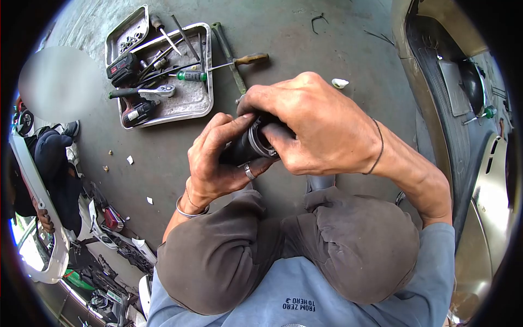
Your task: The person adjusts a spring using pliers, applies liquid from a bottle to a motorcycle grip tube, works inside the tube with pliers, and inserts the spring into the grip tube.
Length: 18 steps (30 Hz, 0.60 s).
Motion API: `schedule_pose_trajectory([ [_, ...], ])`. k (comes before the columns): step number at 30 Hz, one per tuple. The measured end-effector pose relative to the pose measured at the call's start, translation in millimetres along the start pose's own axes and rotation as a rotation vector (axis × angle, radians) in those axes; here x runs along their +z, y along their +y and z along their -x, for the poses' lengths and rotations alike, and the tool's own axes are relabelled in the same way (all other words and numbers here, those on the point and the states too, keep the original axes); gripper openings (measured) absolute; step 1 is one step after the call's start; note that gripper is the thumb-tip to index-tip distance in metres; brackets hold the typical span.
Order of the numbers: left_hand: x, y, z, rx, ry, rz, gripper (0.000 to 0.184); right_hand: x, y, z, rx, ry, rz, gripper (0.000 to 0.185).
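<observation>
Between my two hands is a black cylindrical part [237, 151] with a metal ring at its open end. My left hand [215, 155] is wrapped round its body, the thumb near the rim. From the right, my right hand [310, 125] bends over the open end, its thumb at the opening and its index finger curled over the top. What my right fingertips pinch inside the opening is hidden. The part is held above my knees, tilted, with its open end toward my right hand.
A metal tray [190, 111] at upper left holds a cordless drill [136, 111], a ratchet [158, 92] and screwdrivers. A wooden-handled screwdriver [253, 58] crosses its edge. Motorcycle panels [482, 218] stand at right. Another person [57, 158] is at far left.
</observation>
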<state>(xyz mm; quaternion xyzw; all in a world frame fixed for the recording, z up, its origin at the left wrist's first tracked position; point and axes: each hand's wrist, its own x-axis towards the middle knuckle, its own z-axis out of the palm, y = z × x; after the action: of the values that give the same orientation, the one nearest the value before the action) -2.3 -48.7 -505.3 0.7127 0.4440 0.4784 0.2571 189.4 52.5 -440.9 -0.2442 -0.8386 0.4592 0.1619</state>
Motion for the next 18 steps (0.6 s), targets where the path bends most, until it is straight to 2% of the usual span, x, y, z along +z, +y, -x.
schedule_pose_trajectory([
  [2, 3.0, -2.2, 2.8, -0.067, 0.043, 0.131, 0.07, -3.0, -0.2, -2.1, -0.006, 0.024, 0.013, 0.031],
  [3, 0.2, 0.2, 1.8, -0.079, 0.013, 0.127, 0.072, -3.5, -1.0, -1.7, 0.0, 0.079, -0.117, 0.028],
  [7, 2.9, 6.2, 0.3, -0.098, 0.036, 0.3, 0.077, -23.7, -2.7, 1.0, 0.251, -0.158, -0.497, 0.033],
  [10, 0.4, 7.0, 0.9, -0.173, 0.006, 0.313, 0.079, -17.3, 1.5, 5.6, 0.346, -0.102, -0.711, 0.033],
  [11, -0.7, 6.0, 2.9, -0.202, -0.005, 0.335, 0.079, -7.7, 8.1, 9.0, 0.267, -0.025, -0.732, 0.029],
  [14, -3.6, 5.9, 6.0, -0.238, -0.006, 0.327, 0.081, -4.1, 18.6, 14.5, 0.354, 0.032, -0.842, 0.03],
  [15, -4.4, 4.1, 8.7, -0.258, -0.001, 0.328, 0.079, -2.6, 21.6, 14.9, 0.364, 0.082, -0.834, 0.029],
  [18, -9.7, 9.9, 11.9, -0.449, 0.026, 0.47, 0.076, 22.3, 55.0, 22.6, 0.431, 0.243, -0.507, 0.031],
])
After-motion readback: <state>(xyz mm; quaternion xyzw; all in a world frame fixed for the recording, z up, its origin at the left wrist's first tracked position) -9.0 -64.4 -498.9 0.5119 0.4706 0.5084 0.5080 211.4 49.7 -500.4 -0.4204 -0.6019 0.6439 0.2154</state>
